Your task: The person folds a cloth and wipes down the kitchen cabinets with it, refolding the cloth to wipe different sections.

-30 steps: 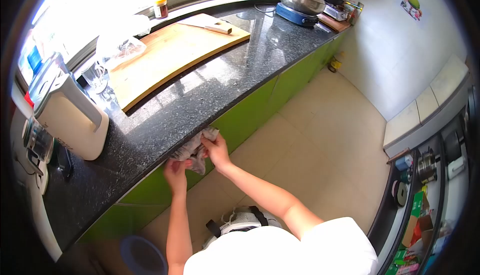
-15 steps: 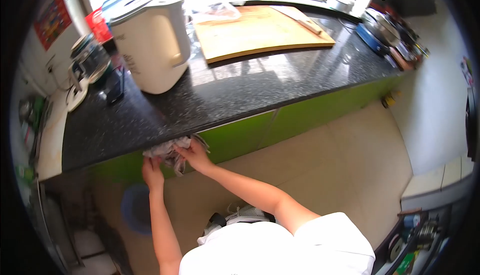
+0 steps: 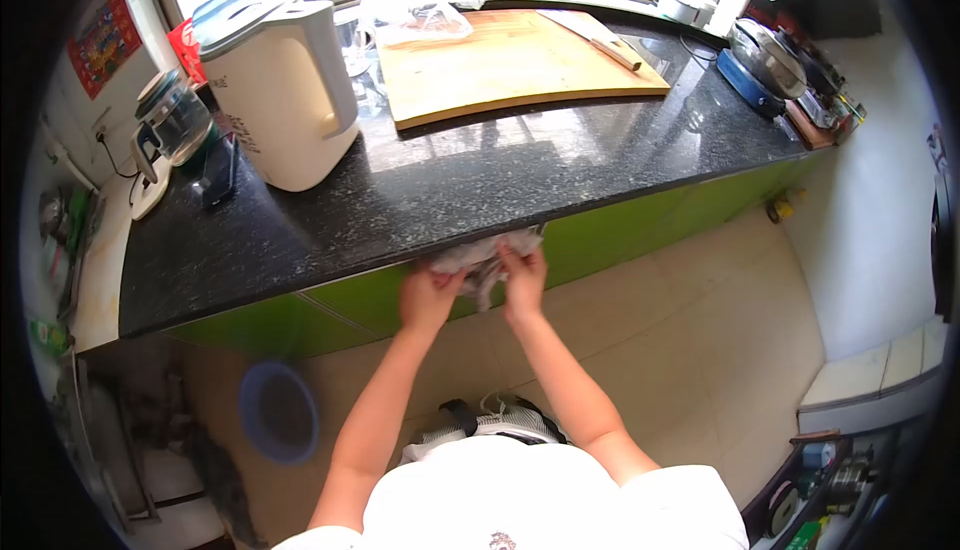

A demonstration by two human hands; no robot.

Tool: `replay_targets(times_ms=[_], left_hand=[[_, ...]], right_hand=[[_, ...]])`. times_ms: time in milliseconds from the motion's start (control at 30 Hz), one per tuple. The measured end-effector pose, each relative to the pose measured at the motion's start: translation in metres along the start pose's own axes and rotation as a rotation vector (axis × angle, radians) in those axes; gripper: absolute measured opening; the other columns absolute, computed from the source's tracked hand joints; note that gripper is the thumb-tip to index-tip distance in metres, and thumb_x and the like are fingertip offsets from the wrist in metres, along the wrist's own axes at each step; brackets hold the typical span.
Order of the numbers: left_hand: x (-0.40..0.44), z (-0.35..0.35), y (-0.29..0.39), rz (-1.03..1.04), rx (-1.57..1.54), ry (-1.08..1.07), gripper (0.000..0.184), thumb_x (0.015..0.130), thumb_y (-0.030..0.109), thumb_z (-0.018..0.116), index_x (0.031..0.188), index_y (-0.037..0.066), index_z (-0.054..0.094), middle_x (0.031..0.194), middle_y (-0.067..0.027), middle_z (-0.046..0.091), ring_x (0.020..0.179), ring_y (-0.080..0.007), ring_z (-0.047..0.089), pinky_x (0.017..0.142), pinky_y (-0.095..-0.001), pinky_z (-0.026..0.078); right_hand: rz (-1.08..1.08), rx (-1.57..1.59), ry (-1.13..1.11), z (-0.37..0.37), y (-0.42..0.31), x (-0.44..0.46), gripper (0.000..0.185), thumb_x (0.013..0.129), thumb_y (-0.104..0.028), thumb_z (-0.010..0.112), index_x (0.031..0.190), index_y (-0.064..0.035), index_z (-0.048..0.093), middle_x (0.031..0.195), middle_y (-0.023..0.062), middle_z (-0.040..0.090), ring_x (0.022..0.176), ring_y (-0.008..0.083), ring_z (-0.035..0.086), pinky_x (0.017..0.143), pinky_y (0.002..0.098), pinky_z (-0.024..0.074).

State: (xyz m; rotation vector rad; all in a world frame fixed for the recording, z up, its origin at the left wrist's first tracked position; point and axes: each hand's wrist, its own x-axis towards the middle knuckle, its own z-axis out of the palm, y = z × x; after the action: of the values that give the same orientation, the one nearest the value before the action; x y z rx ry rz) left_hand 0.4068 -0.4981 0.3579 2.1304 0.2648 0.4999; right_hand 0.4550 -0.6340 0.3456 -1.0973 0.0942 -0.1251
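A crumpled greyish cloth (image 3: 484, 268) hangs between my two hands at the front edge of the black speckled countertop (image 3: 400, 212). My left hand (image 3: 430, 298) is closed on its left end, and my right hand (image 3: 522, 275) grips the right end with the fingers pinched. Part of the cloth lies up against the underside of the counter lip, in front of the green cabinet doors (image 3: 350, 302). The upper side of the cloth is partly covered by the counter edge.
On the counter stand a large cream electric kettle (image 3: 285, 100), a glass pot (image 3: 172, 125), and a wooden cutting board (image 3: 510, 65) bearing a knife (image 3: 600, 48) and a plastic bag (image 3: 420, 10). Pans (image 3: 765, 60) sit at the right end. A blue bucket (image 3: 278, 412) is on the floor, lower left.
Both hands have moved right along the counter's front edge, carrying the cloth with them. The blue bucket, half hidden by my left arm before, now shows whole.
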Motion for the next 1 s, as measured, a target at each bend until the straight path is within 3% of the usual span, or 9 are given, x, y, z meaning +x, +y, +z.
replay_targets(times_ms=[67,167,233,267,467,700,767,1000], left_hand=[[0.008,0.036,0.019,0.080,0.026,-0.033,0.022,0.072,0.020,0.068,0.083,0.002,0.062,0.067,-0.0133,0.064,0.062,-0.0306,0.063,0.056,-0.0372,0.048],[0.012,0.063,0.022,0.045,-0.020,-0.048,0.013,0.074,0.010,0.063,0.083,0.002,0.065,0.071,-0.0118,0.067,0.064,-0.0223,0.066,0.060,-0.0331,0.049],[0.011,0.060,0.011,0.096,-0.095,0.005,0.011,0.075,0.013,0.063,0.080,0.003,0.064,0.068,-0.0130,0.065,0.064,-0.0281,0.064,0.057,-0.0361,0.049],[0.008,0.054,0.003,0.117,-0.127,0.034,0.011,0.076,0.014,0.062,0.078,0.003,0.063,0.067,-0.0137,0.064,0.064,-0.0310,0.063,0.056,-0.0377,0.048],[-0.008,-0.040,-0.040,-0.016,-0.006,0.123,0.009,0.077,0.011,0.059,0.079,0.004,0.065,0.068,-0.0134,0.065,0.063,-0.0284,0.064,0.057,-0.0367,0.048],[-0.040,-0.184,-0.114,-0.256,0.282,0.444,0.014,0.077,0.014,0.059,0.074,0.003,0.067,0.067,-0.0166,0.062,0.059,-0.0315,0.060,0.055,-0.0382,0.044],[-0.043,-0.209,-0.133,-0.263,0.317,0.468,0.013,0.076,0.013,0.060,0.073,0.002,0.066,0.067,-0.0155,0.063,0.061,-0.0318,0.061,0.057,-0.0382,0.045],[-0.035,-0.168,-0.111,-0.192,0.309,0.403,0.010,0.076,0.012,0.061,0.077,0.004,0.065,0.069,-0.0140,0.064,0.066,-0.0323,0.063,0.059,-0.0398,0.046]], right_hand=[[0.007,-0.041,0.086,-0.028,-0.030,0.019,0.016,0.084,-0.012,0.064,0.098,-0.0067,0.057,0.088,-0.0001,0.062,0.070,0.0068,0.053,0.060,0.0224,0.0408],[0.058,-0.108,0.082,-0.043,-0.053,0.028,0.015,0.085,-0.016,0.064,0.096,-0.0075,0.058,0.086,-0.0011,0.061,0.071,0.0070,0.052,0.059,0.0221,0.0395],[0.072,-0.172,0.057,-0.044,-0.044,0.028,0.016,0.086,-0.016,0.063,0.098,-0.0067,0.058,0.088,-0.0001,0.061,0.070,0.0078,0.053,0.057,0.0226,0.0404],[0.058,-0.167,0.061,-0.039,-0.036,0.025,0.017,0.086,-0.016,0.063,0.098,-0.0064,0.058,0.089,0.0005,0.061,0.071,0.0081,0.053,0.058,0.0229,0.0413],[0.106,-0.157,-0.078,0.044,0.005,-0.029,0.017,0.085,-0.010,0.062,0.101,-0.0043,0.057,0.091,0.0031,0.063,0.076,0.0101,0.059,0.059,0.0236,0.0473],[0.115,-0.187,-0.458,0.158,0.095,-0.106,0.015,0.081,-0.012,0.068,0.091,-0.0024,0.060,0.083,0.0013,0.063,0.065,0.0078,0.058,0.053,0.0218,0.0476],[0.181,-0.113,-0.483,0.184,0.087,-0.124,0.016,0.081,-0.012,0.068,0.091,-0.0027,0.060,0.082,0.0011,0.063,0.063,0.0072,0.057,0.053,0.0215,0.0475],[0.252,-0.042,-0.347,0.143,0.069,-0.101,0.017,0.079,-0.011,0.071,0.092,-0.0054,0.061,0.079,-0.0001,0.063,0.062,0.0055,0.055,0.052,0.0206,0.0438]])
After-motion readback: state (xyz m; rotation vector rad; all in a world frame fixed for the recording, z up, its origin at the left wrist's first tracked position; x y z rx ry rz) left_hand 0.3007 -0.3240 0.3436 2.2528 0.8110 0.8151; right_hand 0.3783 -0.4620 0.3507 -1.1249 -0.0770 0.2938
